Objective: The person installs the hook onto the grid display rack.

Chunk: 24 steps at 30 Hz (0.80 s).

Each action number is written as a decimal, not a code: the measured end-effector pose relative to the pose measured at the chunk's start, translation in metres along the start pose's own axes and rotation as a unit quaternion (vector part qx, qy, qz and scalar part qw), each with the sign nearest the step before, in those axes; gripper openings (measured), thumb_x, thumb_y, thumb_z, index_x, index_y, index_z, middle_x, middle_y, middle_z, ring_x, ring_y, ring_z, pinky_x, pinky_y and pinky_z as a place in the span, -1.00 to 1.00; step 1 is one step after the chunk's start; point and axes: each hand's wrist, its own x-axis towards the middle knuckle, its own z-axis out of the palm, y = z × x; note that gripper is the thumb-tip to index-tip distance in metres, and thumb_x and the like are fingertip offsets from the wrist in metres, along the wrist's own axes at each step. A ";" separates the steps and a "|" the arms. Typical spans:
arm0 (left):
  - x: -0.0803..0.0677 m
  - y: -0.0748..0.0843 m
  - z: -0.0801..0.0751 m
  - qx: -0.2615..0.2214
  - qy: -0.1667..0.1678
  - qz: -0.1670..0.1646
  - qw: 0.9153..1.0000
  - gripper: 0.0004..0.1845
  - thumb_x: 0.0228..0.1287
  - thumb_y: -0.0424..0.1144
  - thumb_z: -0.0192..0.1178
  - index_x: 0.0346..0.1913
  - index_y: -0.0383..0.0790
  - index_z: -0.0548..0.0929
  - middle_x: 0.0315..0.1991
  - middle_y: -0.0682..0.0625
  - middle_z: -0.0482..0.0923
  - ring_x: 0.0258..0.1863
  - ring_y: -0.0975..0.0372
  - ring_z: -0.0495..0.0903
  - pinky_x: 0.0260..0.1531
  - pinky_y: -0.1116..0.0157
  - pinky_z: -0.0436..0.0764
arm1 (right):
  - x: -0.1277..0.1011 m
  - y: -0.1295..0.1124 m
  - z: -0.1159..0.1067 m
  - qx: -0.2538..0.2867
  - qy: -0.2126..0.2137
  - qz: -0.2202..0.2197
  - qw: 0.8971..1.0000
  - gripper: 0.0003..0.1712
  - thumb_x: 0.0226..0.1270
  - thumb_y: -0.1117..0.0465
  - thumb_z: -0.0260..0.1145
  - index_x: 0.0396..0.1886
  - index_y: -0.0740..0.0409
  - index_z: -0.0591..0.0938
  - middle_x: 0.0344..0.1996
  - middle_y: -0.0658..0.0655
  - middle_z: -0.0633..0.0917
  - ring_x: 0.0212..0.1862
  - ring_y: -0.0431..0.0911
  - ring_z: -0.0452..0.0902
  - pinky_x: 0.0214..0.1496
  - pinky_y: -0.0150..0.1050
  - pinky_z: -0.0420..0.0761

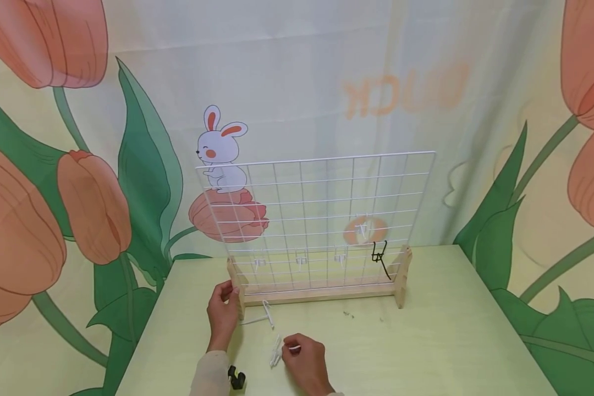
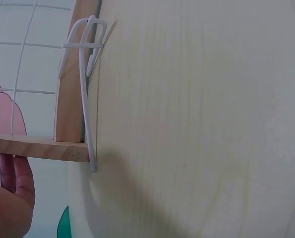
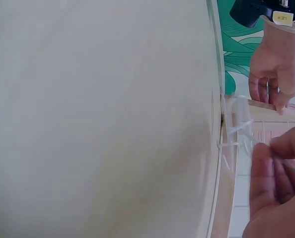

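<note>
Fingers of right hand (image 1: 304,357) pinch white hook (image 1: 293,347); left hand (image 1: 223,309) grips wooden foot (image 1: 238,294).

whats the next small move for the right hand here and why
Probably lift the white hook that the right hand pinches up to the wire grid. The left hand already grips the wooden stand's foot, white hooks and a black hook hang there, and more lie on the table.
</note>
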 end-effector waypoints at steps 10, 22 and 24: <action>-0.003 0.005 0.003 0.004 0.016 0.005 1.000 -0.72 0.57 -0.27 0.23 0.24 -0.20 0.63 0.12 -0.21 0.70 0.10 0.00 0.65 0.10 0.09 0.59 | 0.003 -0.006 -0.014 0.062 0.033 -0.032 0.997 -0.85 0.19 0.40 0.58 -0.28 0.15 0.81 -0.36 -0.01 0.85 -0.38 -0.31 0.77 -0.32 -0.52 0.69; -0.001 0.000 0.004 0.013 0.008 0.005 1.000 -0.71 0.60 -0.25 0.21 0.27 -0.18 0.60 0.16 -0.18 0.68 0.15 0.03 0.64 0.06 0.21 0.59 | 0.013 -0.020 -0.042 0.086 0.106 -0.125 0.983 -0.84 0.22 0.39 0.59 -0.24 0.12 0.81 -0.38 -0.01 0.86 -0.38 -0.36 0.77 -0.32 -0.50 0.70; -0.001 0.000 0.005 0.015 0.009 0.006 1.000 -0.71 0.59 -0.25 0.21 0.26 -0.17 0.61 0.15 -0.17 0.69 0.14 0.05 0.64 0.01 0.31 0.58 | 0.014 -0.022 -0.047 0.087 0.113 -0.133 0.981 -0.84 0.23 0.39 0.58 -0.23 0.13 0.81 -0.37 0.00 0.86 -0.37 -0.33 0.78 -0.31 -0.52 0.69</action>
